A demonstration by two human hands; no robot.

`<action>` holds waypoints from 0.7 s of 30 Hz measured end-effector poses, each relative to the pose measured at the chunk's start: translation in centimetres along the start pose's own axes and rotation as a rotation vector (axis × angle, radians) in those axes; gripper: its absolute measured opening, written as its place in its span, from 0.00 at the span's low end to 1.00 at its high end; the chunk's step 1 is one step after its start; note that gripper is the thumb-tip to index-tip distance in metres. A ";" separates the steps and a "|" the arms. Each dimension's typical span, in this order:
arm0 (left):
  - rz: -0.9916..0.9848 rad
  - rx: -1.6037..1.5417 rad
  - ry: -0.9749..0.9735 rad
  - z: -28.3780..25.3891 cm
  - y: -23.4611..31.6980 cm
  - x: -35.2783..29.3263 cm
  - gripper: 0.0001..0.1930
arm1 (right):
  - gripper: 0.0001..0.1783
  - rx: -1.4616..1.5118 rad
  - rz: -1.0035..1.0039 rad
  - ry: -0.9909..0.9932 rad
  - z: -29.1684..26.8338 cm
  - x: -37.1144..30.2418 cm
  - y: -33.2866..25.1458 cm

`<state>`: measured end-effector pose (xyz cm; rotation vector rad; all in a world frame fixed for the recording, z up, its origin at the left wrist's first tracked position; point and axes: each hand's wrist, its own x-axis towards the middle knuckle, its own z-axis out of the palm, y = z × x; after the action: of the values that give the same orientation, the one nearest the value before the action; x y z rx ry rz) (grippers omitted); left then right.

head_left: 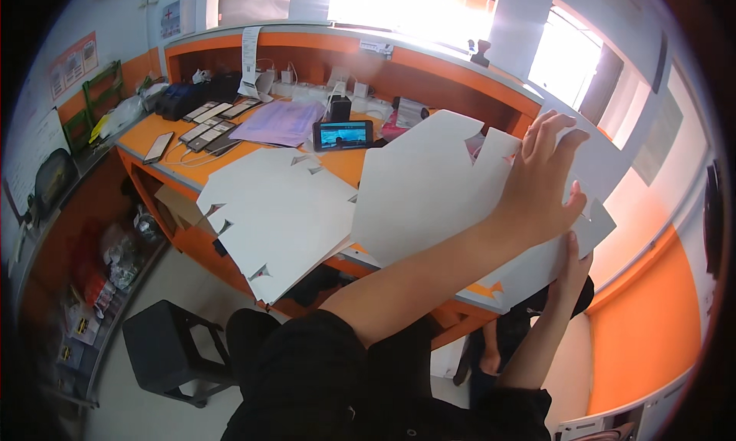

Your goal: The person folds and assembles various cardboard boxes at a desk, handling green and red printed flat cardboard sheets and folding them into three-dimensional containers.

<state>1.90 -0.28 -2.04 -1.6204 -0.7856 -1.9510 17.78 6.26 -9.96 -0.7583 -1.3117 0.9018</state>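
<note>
A large white die-cut card sheet (429,188), like a flat box blank with notched edges, is tilted up over the right part of the desk. My left hand (540,176) reaches across to its right end, fingers spread and bent, with the palm against or just over the card; exact contact is hard to tell. Lower down, my right hand (576,263) grips the right end of the card sheet, thumb on top and the other fingers partly hidden. To the left lies a stack of similar white card sheets (280,203) with small cut slits, overhanging the desk's front edge.
Behind the sheets on the orange desk (337,165) are a propped phone (343,136), purple papers (284,124) and several phones with cables (207,134). A black stool (165,341) stands at lower left. Another person's hand (491,358) shows below the desk.
</note>
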 end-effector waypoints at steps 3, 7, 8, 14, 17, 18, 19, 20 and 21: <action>-0.002 -0.020 -0.027 0.0 -0.1 -0.7 0.27 | 0.34 0.018 -0.037 -0.016 -0.1 0.0 0.0; 0.005 0.000 -0.094 0.1 0.6 -1.4 0.27 | 0.34 -0.049 0.021 0.063 0.5 -0.1 -0.4; -0.003 0.016 -0.101 0.2 0.7 -1.4 0.27 | 0.34 -0.088 0.017 0.071 0.5 -0.1 -0.6; -0.017 -0.039 -0.041 0.2 0.3 -1.5 0.28 | 0.34 -0.134 0.047 0.106 0.2 -0.4 -0.7; -0.072 0.002 -0.003 0.0 0.4 -2.2 0.33 | 0.35 -0.144 0.012 0.093 -0.3 0.0 0.0; -0.065 0.029 -0.011 0.0 0.4 -2.4 0.34 | 0.35 -0.119 -0.014 0.081 -0.3 0.2 0.3; -0.057 0.055 -0.020 0.0 0.4 -2.5 0.35 | 0.35 -0.093 -0.041 0.070 -0.4 0.4 0.4; -0.056 0.079 -0.025 0.0 0.4 -2.6 0.36 | 0.35 -0.099 -0.040 0.068 -0.5 0.4 0.5; -0.057 0.118 -0.050 0.1 0.3 -2.7 0.36 | 0.34 -0.104 -0.040 0.068 -0.6 0.4 0.5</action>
<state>2.69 -0.42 -4.65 -1.5984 -0.9583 -1.8711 18.31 6.91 -10.30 -0.8341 -1.3167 0.7741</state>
